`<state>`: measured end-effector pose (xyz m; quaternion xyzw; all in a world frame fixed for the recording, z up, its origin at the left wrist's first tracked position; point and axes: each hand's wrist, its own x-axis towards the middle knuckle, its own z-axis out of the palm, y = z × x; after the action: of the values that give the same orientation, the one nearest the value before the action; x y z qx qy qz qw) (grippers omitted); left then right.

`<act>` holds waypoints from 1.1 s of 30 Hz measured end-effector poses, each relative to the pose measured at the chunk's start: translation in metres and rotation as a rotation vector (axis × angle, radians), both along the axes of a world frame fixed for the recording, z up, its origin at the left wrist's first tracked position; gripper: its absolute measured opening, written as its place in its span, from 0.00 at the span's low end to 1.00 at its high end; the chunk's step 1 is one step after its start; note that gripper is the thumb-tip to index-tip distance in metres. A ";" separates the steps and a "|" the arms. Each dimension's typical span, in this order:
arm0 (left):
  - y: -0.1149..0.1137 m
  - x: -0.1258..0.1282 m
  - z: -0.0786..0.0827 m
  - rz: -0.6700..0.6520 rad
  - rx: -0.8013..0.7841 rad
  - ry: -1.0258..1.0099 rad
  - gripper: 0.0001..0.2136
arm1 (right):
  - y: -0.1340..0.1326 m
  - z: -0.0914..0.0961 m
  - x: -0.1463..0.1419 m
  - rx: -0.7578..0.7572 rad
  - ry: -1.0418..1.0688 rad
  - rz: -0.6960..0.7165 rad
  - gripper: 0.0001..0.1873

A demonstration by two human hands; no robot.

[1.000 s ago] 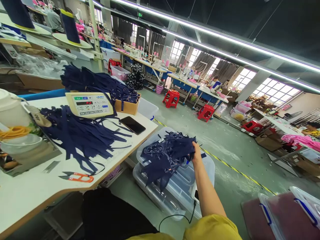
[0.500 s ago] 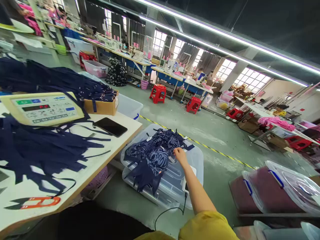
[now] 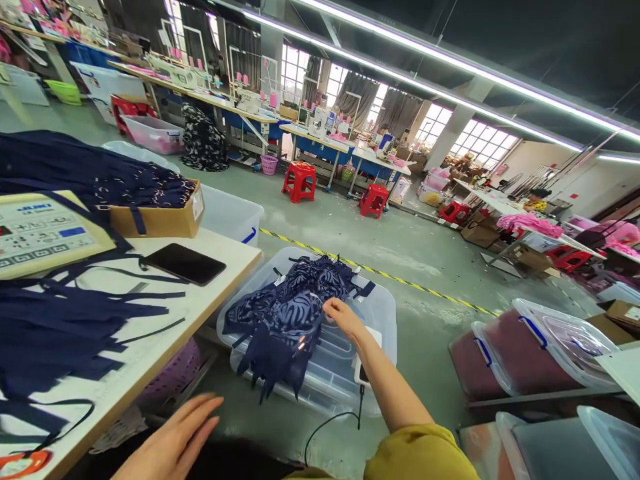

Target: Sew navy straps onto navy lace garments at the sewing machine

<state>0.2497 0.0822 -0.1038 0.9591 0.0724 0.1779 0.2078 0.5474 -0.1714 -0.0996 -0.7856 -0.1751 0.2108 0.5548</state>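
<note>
My right hand (image 3: 341,315) reaches down to a heap of navy patterned fabric pieces (image 3: 287,313) lying on the lid of a clear plastic bin (image 3: 370,313) on the floor. Its fingers curl at the edge of the heap, touching or pinching the cloth. My left hand (image 3: 173,440) hovers low at the bottom of the view, fingers stretched out and holding nothing, just below the edge of the white worktable (image 3: 210,293). Navy fabric strips (image 3: 60,327) lie spread over that table.
A black phone (image 3: 185,263), a cream control panel (image 3: 45,233) and a cardboard box of navy pieces (image 3: 160,217) sit on the table. Orange snips (image 3: 20,461) lie at its near edge. Lidded bins with maroon cloth (image 3: 530,353) stand to the right. Red stools (image 3: 300,181) stand beyond yellow floor tape.
The view has swung right and down. My right hand lowered the navy heap onto the bin lid and now rests at its edge. My left hand has come into view.
</note>
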 end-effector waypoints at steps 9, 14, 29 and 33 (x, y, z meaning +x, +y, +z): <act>-0.087 0.158 0.012 -0.001 0.279 0.274 0.47 | 0.040 -0.014 -0.010 0.197 0.020 0.031 0.13; -0.097 0.185 -0.016 0.134 0.353 0.369 0.44 | 0.021 -0.030 0.006 0.130 0.064 -0.137 0.12; -0.066 0.198 0.000 0.038 0.351 0.502 0.18 | -0.006 0.017 0.020 0.055 -0.062 -0.042 0.14; -0.072 0.197 0.001 0.046 0.374 0.514 0.18 | -0.032 0.044 0.005 0.058 -0.125 -0.017 0.15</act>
<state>0.4470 0.0105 -0.1031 0.9924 0.1100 -0.0555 -0.0013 0.5523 -0.2035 -0.0560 -0.7822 -0.2089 0.1514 0.5671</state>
